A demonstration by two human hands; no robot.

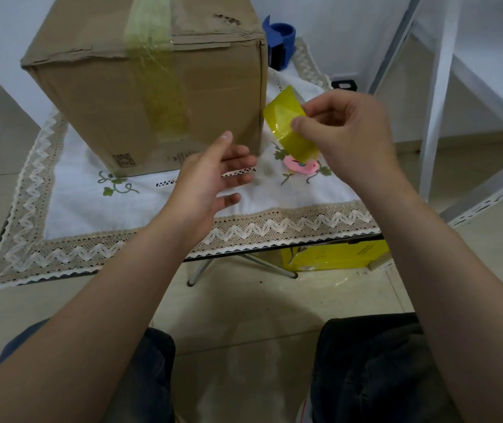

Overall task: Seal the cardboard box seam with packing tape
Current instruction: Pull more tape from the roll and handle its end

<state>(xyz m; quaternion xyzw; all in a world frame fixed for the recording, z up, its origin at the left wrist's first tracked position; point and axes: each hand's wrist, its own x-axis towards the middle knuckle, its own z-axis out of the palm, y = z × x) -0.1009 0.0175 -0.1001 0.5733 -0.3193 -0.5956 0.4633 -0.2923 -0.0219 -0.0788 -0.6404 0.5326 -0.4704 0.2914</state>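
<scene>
A person sits at a small table (274,257) covered by a lace-edged cloth (140,209), seen from their own head looking down.

A cardboard box (140,96) stands on the cloth in the upper left of the frame. A strip of yellowish tape (164,96) already runs across its top and down the near face, ending above the bottom edge. The top edges look torn and dented.

The right hand (348,138), at centre right, pinches a loose piece of yellow tape (286,123) between thumb and fingers, just right of the box's near corner. The piece hangs free, creased and partly folded. The left hand (213,178), at centre, is empty with fingers spread, palm turned toward the right hand, in front of the box's lower near face and not clearly touching it.

A blue tape dispenser (280,41) sits behind the box, upper centre. A yellow package (335,254) lies on the floor under the table's right side.

The loose piece is likely very light, limp and sticky on one side, so it will probably cling to itself or to skin. Holding it by its two ends, taut, should keep it flat. The box looks stiff but worn, and would take firm pressing along the seam.
</scene>
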